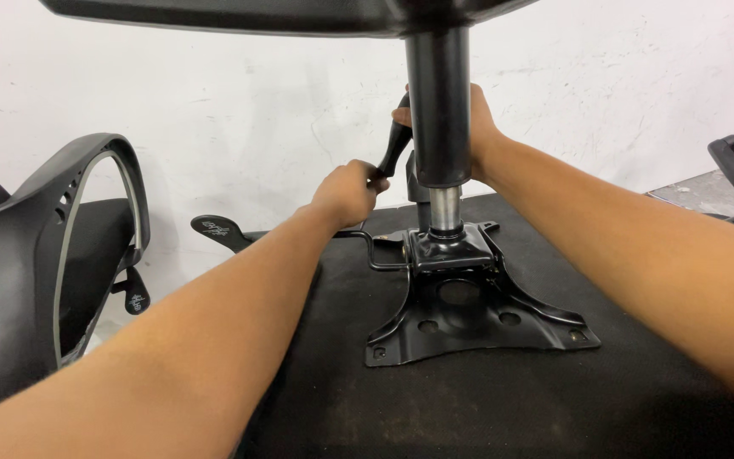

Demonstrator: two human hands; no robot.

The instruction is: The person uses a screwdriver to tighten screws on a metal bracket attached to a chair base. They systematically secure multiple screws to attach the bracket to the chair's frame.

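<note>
While your 2 hands are both up at the column, the work in hand reads as fitting or adjusting the gas lift column (pixel 439 110) where it enters the black metal mechanism plate (pixel 469 310). That plate lies flat on the upturned seat underside (pixel 486 399), roughly centre of view, with the column standing upright in its socket and the chair base (pixel 282 13) overhead at the top edge.

Your left hand (pixel 348 191) is closed in a fist around the black lever handle (pixel 394 144), just left of the column. Your right hand (pixel 477 127) wraps behind the column; its fingers are mostly hidden, so I cannot tell how firmly it is closed.

In my judgement, the next move calls for keeping the column vertical with the right hand while the left works the lever, and for checking that the column sits fully in the socket.

A chair backrest frame (pixel 53 255) stands at the left, well apart.
</note>
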